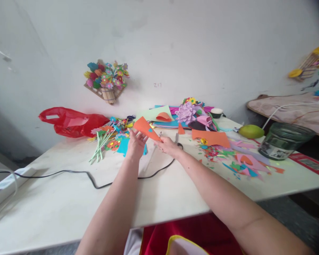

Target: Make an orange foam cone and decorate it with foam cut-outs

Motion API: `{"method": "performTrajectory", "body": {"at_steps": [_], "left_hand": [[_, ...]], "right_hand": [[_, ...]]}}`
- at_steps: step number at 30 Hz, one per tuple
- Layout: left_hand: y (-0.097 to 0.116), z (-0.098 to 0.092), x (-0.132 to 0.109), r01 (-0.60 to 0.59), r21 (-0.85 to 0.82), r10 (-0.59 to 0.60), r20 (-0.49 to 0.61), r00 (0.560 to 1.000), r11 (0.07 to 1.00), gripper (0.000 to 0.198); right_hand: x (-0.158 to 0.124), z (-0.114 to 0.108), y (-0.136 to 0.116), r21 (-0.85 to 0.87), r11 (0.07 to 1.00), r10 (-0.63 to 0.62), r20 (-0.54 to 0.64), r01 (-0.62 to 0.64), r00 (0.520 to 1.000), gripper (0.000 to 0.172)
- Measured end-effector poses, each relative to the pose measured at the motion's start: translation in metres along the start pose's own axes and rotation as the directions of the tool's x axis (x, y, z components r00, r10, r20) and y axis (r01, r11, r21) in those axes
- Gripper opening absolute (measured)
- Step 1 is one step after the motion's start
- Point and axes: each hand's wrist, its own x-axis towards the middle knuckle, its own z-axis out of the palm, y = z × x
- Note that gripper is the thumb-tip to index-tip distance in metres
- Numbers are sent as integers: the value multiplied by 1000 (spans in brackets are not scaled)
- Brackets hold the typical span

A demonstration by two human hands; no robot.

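An orange craft sheet (145, 126), folded or rolled to a narrow point, is held above the middle of the table. My right hand (168, 146) pinches its narrow lower right end. My left hand (136, 142) is at the sheet's lower left edge, its fingers apart and the thumb off to the side; whether they touch the sheet is hard to tell. A small blue mark shows on the orange surface. Just beyond my right hand lie scissors (177, 140), partly hidden. Blue sheet pieces (123, 147) lie beside my left hand.
Pale green stems (99, 145) and a red plastic bag (69, 122) lie left. Orange sheet (211, 137) and coloured scraps (244, 164) spread right, near a green glass jar (283, 141). A purple flower (185, 112) sits at back. A black cable (89, 173) crosses the table.
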Motion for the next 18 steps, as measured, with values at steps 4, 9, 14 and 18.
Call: {"method": "performTrajectory", "body": {"at_steps": [4,9,14,18], "left_hand": [[-8,9,-12,123,-120,-108,127,986,985,67],[-2,8,-16,137,-162,-117,129,985,977,68],[3,-3,-12,108,-122,-93,120,988,987,68],[1,-7,-9,102,-61,-94,126,988,993,68]], "right_hand": [[-1,12,5,-98,995,-7,92,16,996,26],[-4,21,10,-252,962,-71,153,109,986,30],[-9,18,5,-149,989,14,212,18,977,27],[-8,19,6,-131,991,31,189,-6,981,22]]}}
